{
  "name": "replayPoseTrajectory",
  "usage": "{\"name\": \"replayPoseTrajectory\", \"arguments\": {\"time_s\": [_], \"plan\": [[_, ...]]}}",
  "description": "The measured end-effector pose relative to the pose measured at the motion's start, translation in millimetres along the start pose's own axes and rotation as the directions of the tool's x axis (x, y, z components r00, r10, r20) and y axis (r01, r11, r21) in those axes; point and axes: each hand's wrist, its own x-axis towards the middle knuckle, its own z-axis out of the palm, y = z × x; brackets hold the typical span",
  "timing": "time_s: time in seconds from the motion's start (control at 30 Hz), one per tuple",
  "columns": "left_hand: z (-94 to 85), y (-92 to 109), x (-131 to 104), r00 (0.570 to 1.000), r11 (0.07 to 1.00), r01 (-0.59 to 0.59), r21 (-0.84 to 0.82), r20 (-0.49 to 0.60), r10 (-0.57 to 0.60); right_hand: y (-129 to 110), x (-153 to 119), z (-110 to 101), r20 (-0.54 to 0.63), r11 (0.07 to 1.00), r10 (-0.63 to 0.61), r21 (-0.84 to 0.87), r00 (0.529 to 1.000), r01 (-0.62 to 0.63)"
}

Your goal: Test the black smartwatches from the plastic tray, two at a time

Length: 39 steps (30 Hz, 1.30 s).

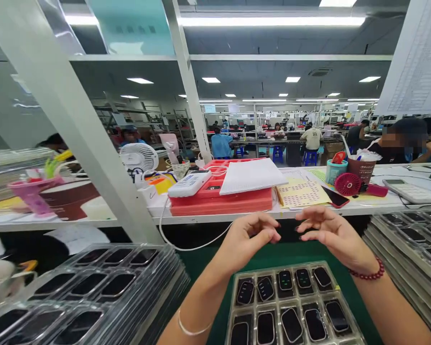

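Note:
Both of my hands are raised above a clear plastic tray (277, 306) on the green work surface. My left hand (249, 239) has loosely curled fingers, with a gap between thumb and forefinger and nothing in it. Facing it, my right hand (332, 235) is held with fingers bent and apart, also with nothing in it. A short space separates the two hands. The tray's compartments hold several rectangular smartwatch faces (291, 324). A few screens in the far row, such as one watch face (285, 280), show small lit marks; the nearer ones are dark. The tray's near edge is out of frame.
Stacked trays of watch faces stand at left (140, 282) and right (391, 249). A white shelf ahead carries red trays (219, 207), a white paper pad (251, 176), a phone (335, 197), a small pink fan (347, 184) and a calculator (411, 190). A white cable (192, 249) hangs down.

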Motion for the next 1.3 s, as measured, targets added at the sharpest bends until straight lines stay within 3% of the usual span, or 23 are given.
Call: {"name": "replayPoseTrajectory", "arguments": {"time_s": [0.13,0.27,0.37,0.47,0.53,0.63,0.7,0.77,0.83,0.97,1.13,1.3], "plan": [[0.1,-1,3,0.999,1.000,-0.015,-0.023,-0.036,0.015,0,2,2,-0.009,0.999,-0.019,-0.037,1.000,0.019],[1.5,-6,3,1.000,1.000,0.007,-0.029,0.017,-0.007,10,2,1,-0.031,0.997,0.025,-0.070,0.999,-0.027],[0.6,-13,3,1.000,0.993,-0.003,0.117,0.026,0.000,17,-1,-4,-0.100,0.983,0.033,-0.178,0.994,-0.050],[-4.1,-28,4,0.997,0.941,-0.018,0.338,0.080,-0.009,19,-6,-17,-0.096,0.926,0.049,-0.369,0.994,-0.081],[-6.7,-48,5,0.987,0.885,-0.003,0.465,0.146,-0.074,23,-10,-32,-0.058,0.813,0.080,-0.574,0.995,-0.099],[-3.0,-84,0,0.956,0.765,-0.025,0.643,0.240,-0.171,39,-22,-56,0.016,0.464,0.172,-0.883,0.985,-0.067],[5.6,-105,-6,0.917,0.693,-0.081,0.717,0.326,-0.230,54,-34,-64,0.055,0.285,0.327,-0.957,0.943,-0.043],[16.8,-118,-14,0.879,0.624,-0.137,0.769,0.384,-0.281,70,-46,-62,0.081,0.211,0.463,-0.977,0.883,-0.021],[27.2,-126,-19,0.866,0.549,-0.166,0.819,0.388,-0.317,83,-55,-54,0.102,0.195,0.522,-0.981,0.847,-0.002],[37.6,-131,-23,0.874,0.441,-0.174,0.880,0.345,-0.344,98,-62,-38,0.058,0.151,0.491,-0.988,0.869,-0.020],[36.7,-129,-26,0.877,0.455,-0.150,0.878,0.331,-0.349,98,-58,-34,0.033,0.130,0.487,-0.991,0.873,-0.035],[33.4,-126,-30,0.884,0.493,-0.128,0.860,0.324,-0.336,97,-52,-37,0.074,0.142,0.545,-0.990,0.835,-0.005]]}}
